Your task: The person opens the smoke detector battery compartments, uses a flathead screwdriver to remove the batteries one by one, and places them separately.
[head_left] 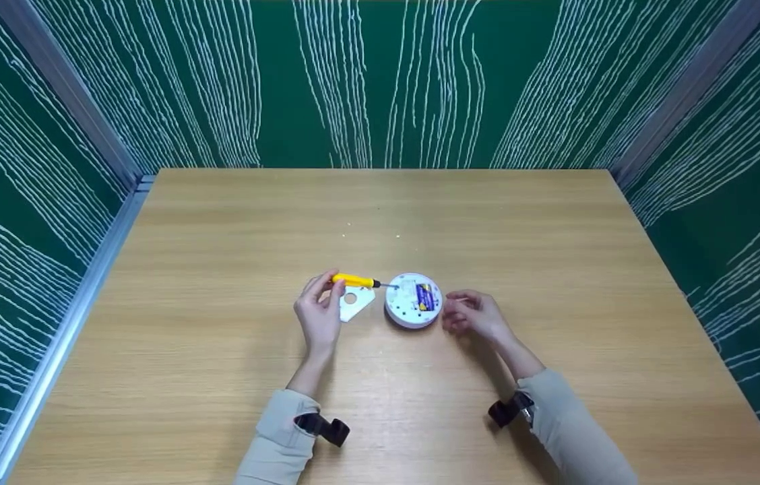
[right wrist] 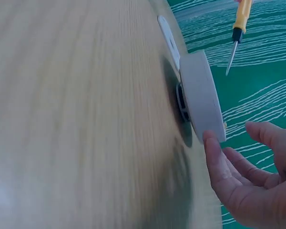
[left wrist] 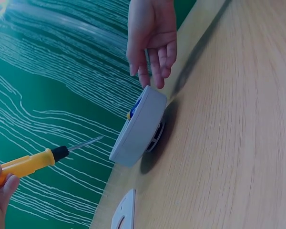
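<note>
My left hand [head_left: 319, 315] pinches the yellow handle of a screwdriver [head_left: 354, 280], its metal shaft pointing right. In the left wrist view the screwdriver's tip hangs in the air, apart from a round white device [left wrist: 139, 131] that looks like a smoke detector. The device's upper face [head_left: 407, 306] has small dark holes and a blue and yellow battery [head_left: 426, 297]; a dark ring-shaped part [right wrist: 182, 102] shows underneath. Fingers spread and loosely bent, my right hand [head_left: 478, 315] is at the device's right side. One fingertip [right wrist: 209, 136] appears to touch its edge.
A flat white plate [head_left: 361, 308] with a round hole lies left of the device, partly behind the left hand. Several tiny white bits lie farther back on the wooden table [head_left: 521, 229]. Green walls [head_left: 528, 40] with white lines stand behind and at both sides.
</note>
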`<state>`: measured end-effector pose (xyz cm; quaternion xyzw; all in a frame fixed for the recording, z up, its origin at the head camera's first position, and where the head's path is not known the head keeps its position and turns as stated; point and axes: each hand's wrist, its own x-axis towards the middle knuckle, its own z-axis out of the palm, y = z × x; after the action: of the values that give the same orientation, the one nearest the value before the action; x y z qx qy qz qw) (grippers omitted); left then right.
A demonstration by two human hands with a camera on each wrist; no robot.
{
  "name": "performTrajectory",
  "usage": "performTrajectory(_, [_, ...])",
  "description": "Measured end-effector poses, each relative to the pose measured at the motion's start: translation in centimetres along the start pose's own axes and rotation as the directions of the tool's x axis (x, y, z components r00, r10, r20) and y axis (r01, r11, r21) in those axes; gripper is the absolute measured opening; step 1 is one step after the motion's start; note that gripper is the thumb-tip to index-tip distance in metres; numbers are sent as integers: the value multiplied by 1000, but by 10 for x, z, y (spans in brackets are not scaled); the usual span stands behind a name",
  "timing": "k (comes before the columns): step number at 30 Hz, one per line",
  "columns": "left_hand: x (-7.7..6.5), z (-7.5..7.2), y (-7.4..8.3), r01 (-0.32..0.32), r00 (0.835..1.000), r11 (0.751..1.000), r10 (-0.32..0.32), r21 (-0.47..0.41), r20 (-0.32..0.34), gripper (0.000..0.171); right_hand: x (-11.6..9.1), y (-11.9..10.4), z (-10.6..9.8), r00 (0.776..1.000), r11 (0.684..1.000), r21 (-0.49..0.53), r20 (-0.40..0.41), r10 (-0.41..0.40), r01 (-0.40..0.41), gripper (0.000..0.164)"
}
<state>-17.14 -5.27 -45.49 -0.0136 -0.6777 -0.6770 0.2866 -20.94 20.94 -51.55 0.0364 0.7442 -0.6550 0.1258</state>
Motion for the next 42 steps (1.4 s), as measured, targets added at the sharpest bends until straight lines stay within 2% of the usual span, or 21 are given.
performTrajectory(4, [-1,1,1,8,1000,1000,-8,-6,6,21,11,2,0,997,999,-22,-73,-29,27,34])
performTrajectory(13, [-2,2,0,26,1000,1000,-26,9,14,21,31,5,4,989,996,-64,-135,-67,59,31])
performTrajectory(22, [-2,3,1,1,1000,1000,-1,-1,8,21,42,6,9,995,996,-18,-60,-83,82,33])
performTrajectory(31, [-2,4,1,10,1000,1000,-10,-2,4,21,44,6,9,999,999,-27,-32,-22,21,32])
performTrajectory(42, [-4,3,2,42,999,999,-42,9,12,22,33,8,5,999,999,28,33,33,-34,35])
